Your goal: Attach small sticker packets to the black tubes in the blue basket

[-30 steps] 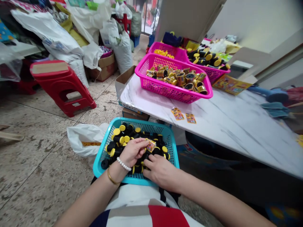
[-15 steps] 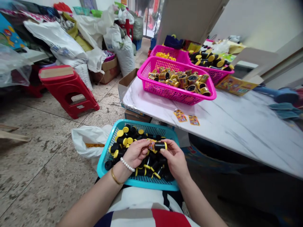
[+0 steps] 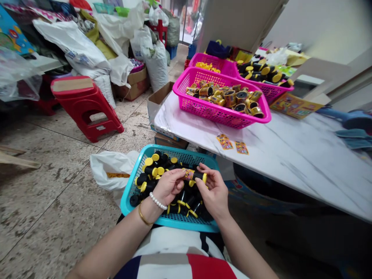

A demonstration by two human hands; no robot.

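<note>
My left hand (image 3: 168,186), with a pearl bracelet and a gold bangle at the wrist, pinches a small printed label sleeve (image 3: 188,174). Between the thumb and fingers of my right hand (image 3: 215,193) is a small black bottle (image 3: 198,176) with a yellow cap on its right end. Label and bottle lie in line, and the label meets the bottle's left end; how far it covers the bottle I cannot tell. Below both hands sits a turquoise basket (image 3: 125,205) on my lap, holding many black bottles (image 3: 150,170) with yellow caps.
On the marbled table (image 3: 279,155) stand a pink basket (image 3: 209,117) of gold-printed rolls and another pink basket (image 3: 280,93) of black bottles. Two loose printed labels (image 3: 225,142) lie near the table edge. A red stool (image 3: 84,104) and a white bag (image 3: 107,166) are left.
The printed label and the bottle have come closer together, and the bottle now tilts slightly down to the right. My right fingers have shifted along it. The whole view has moved slightly.
</note>
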